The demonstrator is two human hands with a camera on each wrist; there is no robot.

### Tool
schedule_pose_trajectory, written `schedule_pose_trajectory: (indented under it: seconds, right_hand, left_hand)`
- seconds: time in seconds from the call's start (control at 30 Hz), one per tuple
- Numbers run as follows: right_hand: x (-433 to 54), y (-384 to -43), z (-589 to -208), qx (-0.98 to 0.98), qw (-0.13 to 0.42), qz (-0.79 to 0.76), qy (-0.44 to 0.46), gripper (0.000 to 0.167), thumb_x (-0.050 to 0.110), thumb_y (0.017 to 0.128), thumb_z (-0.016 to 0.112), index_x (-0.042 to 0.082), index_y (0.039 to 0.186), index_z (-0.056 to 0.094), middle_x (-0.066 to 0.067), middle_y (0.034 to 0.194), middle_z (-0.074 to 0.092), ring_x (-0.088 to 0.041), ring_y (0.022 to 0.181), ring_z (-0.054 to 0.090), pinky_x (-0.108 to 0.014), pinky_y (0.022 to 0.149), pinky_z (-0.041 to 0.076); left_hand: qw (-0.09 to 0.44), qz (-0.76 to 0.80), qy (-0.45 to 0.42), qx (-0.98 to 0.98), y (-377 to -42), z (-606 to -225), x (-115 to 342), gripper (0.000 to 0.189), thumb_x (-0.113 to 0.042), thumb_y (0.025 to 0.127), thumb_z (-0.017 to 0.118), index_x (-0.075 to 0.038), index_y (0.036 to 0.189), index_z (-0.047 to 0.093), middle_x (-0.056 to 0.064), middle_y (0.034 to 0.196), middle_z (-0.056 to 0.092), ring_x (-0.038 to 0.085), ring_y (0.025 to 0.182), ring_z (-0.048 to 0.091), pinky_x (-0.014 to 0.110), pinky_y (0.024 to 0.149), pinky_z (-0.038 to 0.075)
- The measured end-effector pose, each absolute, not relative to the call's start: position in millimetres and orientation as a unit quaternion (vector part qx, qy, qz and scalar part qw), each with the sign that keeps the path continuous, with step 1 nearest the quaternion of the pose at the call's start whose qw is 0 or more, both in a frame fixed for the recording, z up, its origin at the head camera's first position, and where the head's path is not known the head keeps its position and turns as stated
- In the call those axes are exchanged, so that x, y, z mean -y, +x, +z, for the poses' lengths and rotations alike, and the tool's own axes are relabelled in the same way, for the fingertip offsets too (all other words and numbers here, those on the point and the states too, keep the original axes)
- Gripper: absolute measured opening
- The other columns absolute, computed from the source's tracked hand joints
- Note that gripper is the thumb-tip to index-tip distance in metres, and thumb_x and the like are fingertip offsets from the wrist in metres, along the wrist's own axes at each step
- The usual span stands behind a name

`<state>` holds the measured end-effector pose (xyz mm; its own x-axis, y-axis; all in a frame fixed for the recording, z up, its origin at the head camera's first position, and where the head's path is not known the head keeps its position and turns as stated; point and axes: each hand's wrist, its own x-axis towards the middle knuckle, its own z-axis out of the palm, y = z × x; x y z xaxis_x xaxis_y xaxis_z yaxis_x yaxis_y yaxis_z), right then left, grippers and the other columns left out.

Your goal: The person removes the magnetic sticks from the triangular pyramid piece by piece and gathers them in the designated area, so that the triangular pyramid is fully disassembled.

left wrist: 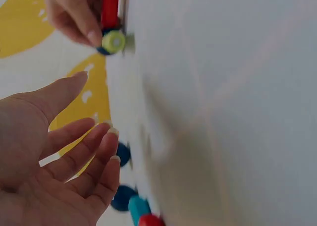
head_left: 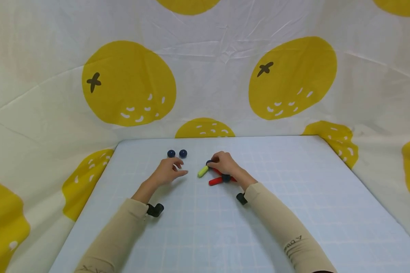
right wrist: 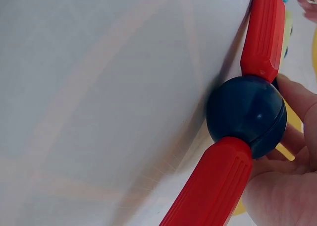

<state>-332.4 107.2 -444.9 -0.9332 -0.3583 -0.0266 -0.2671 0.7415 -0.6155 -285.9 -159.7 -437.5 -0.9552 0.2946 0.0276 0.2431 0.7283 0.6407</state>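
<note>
My right hand [head_left: 224, 163] pinches a dark blue ball [head_left: 209, 162] at the back of the table. A yellow-green rod [head_left: 203, 171] sticks out from that ball toward the left hand, and red rods join the same assembly. In the right wrist view a second dark blue ball [right wrist: 242, 109] links one red rod [right wrist: 262, 37] to another red rod [right wrist: 210, 181], just in front of the fingers. My left hand [head_left: 167, 172] holds nothing; its fingers are spread and loosely bent, beside two loose dark blue balls [head_left: 183, 153].
Below the left fingers in the left wrist view lie a teal rod [left wrist: 138, 208] and a red piece [left wrist: 151, 220], close to the loose balls. A white cloth with yellow fruit shapes [head_left: 128, 83] hangs behind the white table [head_left: 205, 235] and along its sides.
</note>
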Motion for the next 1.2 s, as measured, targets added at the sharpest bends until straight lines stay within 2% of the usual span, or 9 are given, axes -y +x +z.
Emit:
schedule_pose_trajectory:
  seconds: [0.23, 0.57, 1.2]
  right_hand:
    - [-107, -333, -443, -0.93, 0.072, -0.32, -0.164, 0.034, 0.026, 0.099, 0.069, 0.0, 0.12, 0.071, -0.014, 0.117, 0.07, -0.027, 0.106, 0.062, -0.041, 0.099, 0.05]
    - [-106, -333, -445, -0.93, 0.071, -0.32, -0.167, 0.035, 0.028, 0.099, 0.069, 0.0, 0.12, 0.071, -0.014, 0.117, 0.071, -0.027, 0.107, 0.063, -0.042, 0.1, 0.05]
    - [-112, -332, -448, -0.921, 0.085, -0.344, -0.164, 0.036, 0.029, 0.101, 0.067, 0.001, 0.122, 0.072, -0.013, 0.122, 0.07, -0.028, 0.111, 0.062, -0.041, 0.099, 0.051]
  left_hand:
    - [0.102, 0.345, 0.14, -0.922, -285, -451, 127, 0.04, -0.033, 0.095, 0.075, -0.006, 0.122, 0.069, 0.002, 0.1, 0.068, 0.02, 0.095, 0.06, 0.034, 0.086, 0.055]
    - [0.102, 0.37, 0.133, -0.914, -292, -461, 107, 0.035, -0.029, 0.097, 0.072, -0.004, 0.12, 0.071, 0.004, 0.098, 0.067, 0.02, 0.09, 0.059, 0.035, 0.088, 0.053]
    - [0.105, 0.389, 0.114, -0.908, -295, -464, 99, 0.03, -0.031, 0.099, 0.07, -0.005, 0.113, 0.074, 0.002, 0.091, 0.068, 0.019, 0.084, 0.059, 0.032, 0.078, 0.05]
